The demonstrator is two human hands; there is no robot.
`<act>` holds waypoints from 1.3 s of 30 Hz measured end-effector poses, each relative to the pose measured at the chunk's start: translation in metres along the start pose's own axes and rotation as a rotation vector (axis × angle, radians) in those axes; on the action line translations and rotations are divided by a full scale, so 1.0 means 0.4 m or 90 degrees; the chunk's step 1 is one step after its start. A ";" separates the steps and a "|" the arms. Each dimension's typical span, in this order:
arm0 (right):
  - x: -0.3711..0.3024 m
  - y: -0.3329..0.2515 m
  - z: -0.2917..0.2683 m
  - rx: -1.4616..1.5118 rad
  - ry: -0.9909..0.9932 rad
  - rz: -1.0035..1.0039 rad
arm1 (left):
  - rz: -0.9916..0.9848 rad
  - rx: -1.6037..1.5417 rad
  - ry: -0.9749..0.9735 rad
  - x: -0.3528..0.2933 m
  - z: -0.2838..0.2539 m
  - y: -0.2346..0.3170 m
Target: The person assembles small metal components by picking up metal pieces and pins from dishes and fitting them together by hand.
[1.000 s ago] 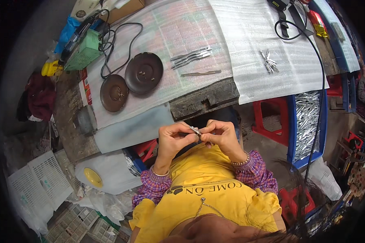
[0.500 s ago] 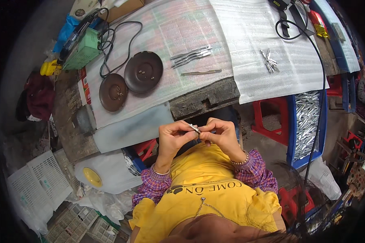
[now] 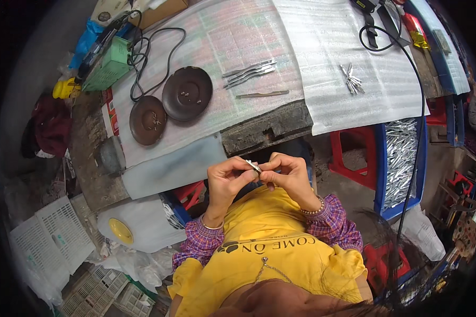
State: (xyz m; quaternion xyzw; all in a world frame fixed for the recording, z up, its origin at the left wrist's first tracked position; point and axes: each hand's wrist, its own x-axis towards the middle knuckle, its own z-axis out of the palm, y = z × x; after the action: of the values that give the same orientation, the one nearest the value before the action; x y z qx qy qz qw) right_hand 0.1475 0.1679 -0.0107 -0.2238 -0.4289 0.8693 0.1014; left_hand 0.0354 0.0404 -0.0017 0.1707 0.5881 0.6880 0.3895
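Note:
A small silvery metal piece (image 3: 253, 166) is pinched between my two hands, in front of my body and just short of the bench edge. The fingertips of my left hand (image 3: 226, 182) close on one end of it. My right hand (image 3: 288, 177) grips the other end with thumb and forefinger. Fingers cover much of the piece, so its exact kind cannot be made out. Beyond my hands, several flat metal parts (image 3: 249, 73) lie side by side, with a pair of tweezers (image 3: 263, 94) closer to me. Two brown dishes (image 3: 187, 113) (image 3: 137, 138) hold tiny metal bits.
White foam sheeting (image 3: 322, 105) covers the bench; a small pile of metal parts (image 3: 351, 79) lies on it at right. A blue bin (image 3: 378, 206) full of metal parts stands right, beside a red stool (image 3: 336, 153). A black cable (image 3: 420, 79) hangs there. Left sits a green box (image 3: 108, 66) with wires.
My hands stay almost in place, both still on the metal piece. The piece appears slightly turned between my fingers. Nothing on the bench has visibly moved.

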 end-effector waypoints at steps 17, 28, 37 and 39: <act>0.005 -0.023 -0.002 -0.411 0.036 -0.259 | -0.178 -0.060 0.011 -0.019 0.021 -0.001; 0.009 0.010 -0.017 -0.283 0.036 -0.115 | -0.086 -0.023 0.024 -0.008 0.013 -0.015; 0.004 0.010 -0.019 -0.132 0.029 0.014 | -0.098 -0.012 0.046 -0.007 0.015 -0.011; 0.002 0.012 -0.021 -0.118 0.022 0.013 | -0.092 -0.008 0.052 -0.011 0.016 -0.012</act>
State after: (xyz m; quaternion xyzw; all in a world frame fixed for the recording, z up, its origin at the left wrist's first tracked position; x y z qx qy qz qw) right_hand 0.1509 0.1713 -0.0192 -0.2513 -0.5034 0.8229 0.0789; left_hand 0.0441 0.0416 -0.0036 0.0967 0.6099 0.6682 0.4150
